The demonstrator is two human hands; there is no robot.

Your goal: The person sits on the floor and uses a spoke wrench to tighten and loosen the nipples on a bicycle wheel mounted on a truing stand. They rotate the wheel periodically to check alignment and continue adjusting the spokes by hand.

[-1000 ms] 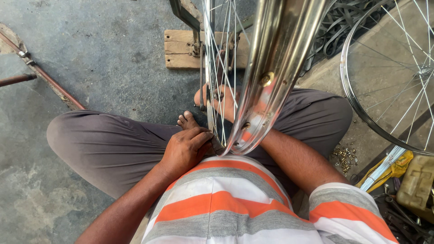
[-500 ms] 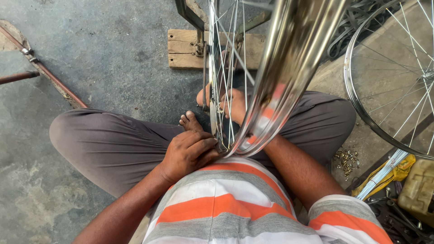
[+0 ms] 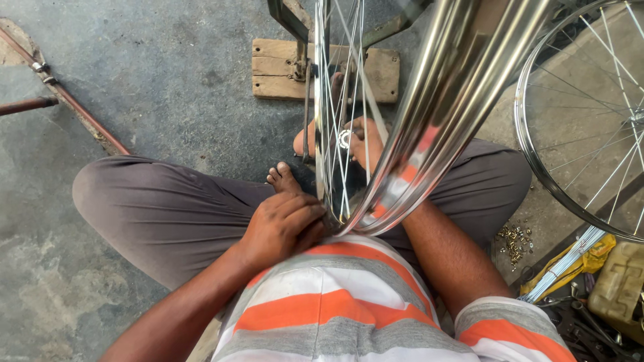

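Our left hand (image 3: 282,224) is curled shut against the lowest part of the rim (image 3: 429,127), fingertips pressed in where the spokes (image 3: 335,121) meet it, just above our striped shirt (image 3: 335,302). Whether a small tool or nipple sits inside those fingers we cannot tell; the knuckles hide it. Our right hand (image 3: 365,144) is on the far side of the wheel, seen through the spokes, fingers bent around something near them; the rim covers the forearm (image 3: 449,258) below it and the hold itself is not clear.

The wheel stands upright between our crossed legs (image 3: 168,214), its shiny rim running up and away from our lap toward a metal stand (image 3: 295,27) fixed on a wooden block (image 3: 282,67). Our bare feet (image 3: 285,177) rest on the concrete floor (image 3: 134,80) under the spokes.

In our judgement, working at the rim's bottom goes best if the left hand steadies the rim while the right hand handles one spoke at a time, in small even amounts, keeping the wheel plumb in the stand so that any wobble shows.

Further out, a second spoked wheel (image 3: 590,121) leans at our right, with a scatter of small brass nipples (image 3: 513,241) on the ground near it, a bundle of loose spokes (image 3: 560,268) on yellow wrapping, and a tan can (image 3: 620,285). A rusty rod (image 3: 74,107) lies across the floor to our left.
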